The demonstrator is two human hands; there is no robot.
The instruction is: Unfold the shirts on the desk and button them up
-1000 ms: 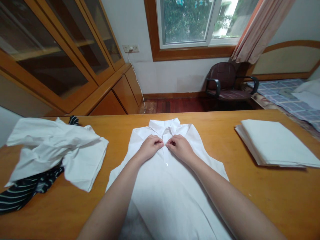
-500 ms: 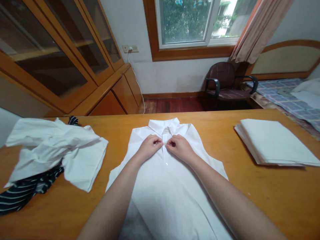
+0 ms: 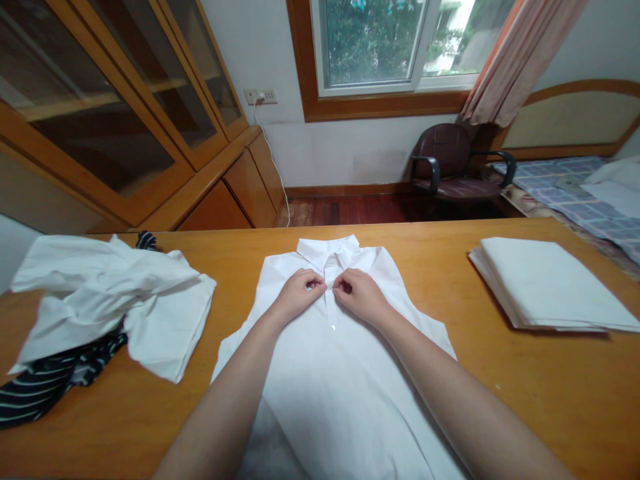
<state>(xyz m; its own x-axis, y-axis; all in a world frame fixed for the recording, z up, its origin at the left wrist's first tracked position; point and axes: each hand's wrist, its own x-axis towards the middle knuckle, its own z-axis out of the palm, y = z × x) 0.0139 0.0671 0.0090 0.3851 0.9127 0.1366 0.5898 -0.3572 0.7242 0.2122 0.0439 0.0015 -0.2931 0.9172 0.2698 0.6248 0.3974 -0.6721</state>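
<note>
— Left hand: curled, fingertips pinched on the front edge of the white shirt, just below the collar. Knuckles up, forearm lying along the shirt's left half.

— And the right hand?

— Mirrors it. Pinched on the opposite front edge, thumb and forefinger closed on the cloth (tips nearly touching those of the left, only the placket strip between). Forearm resting over the shirt's right half.

— Shirt itself?

— Spread flat under both hands and arms, front up, collar at the far end just beyond the fingertips. One small button showing on the centre line, on the near side of the knuckles.

— Beneath?

— Wooden table, bare on either side of the shirt.

— Out to the left of the left hand?

— Crumpled white garments in a loose heap, well apart from the shirt. Dark striped cloth poking out from under the heap's near edge, another bit of it peeking out at the far side.

— To the right of the right hand?

— Folded white stack, neat and squared, well apart too.

— Beyond the hands, past the table's far edge?

— Dark armchair on the floor, ahead and to the right. Glass-fronted wooden cabinet ahead and to the left. Window straight ahead on the far wall, curtain hanging at its right side.
</note>
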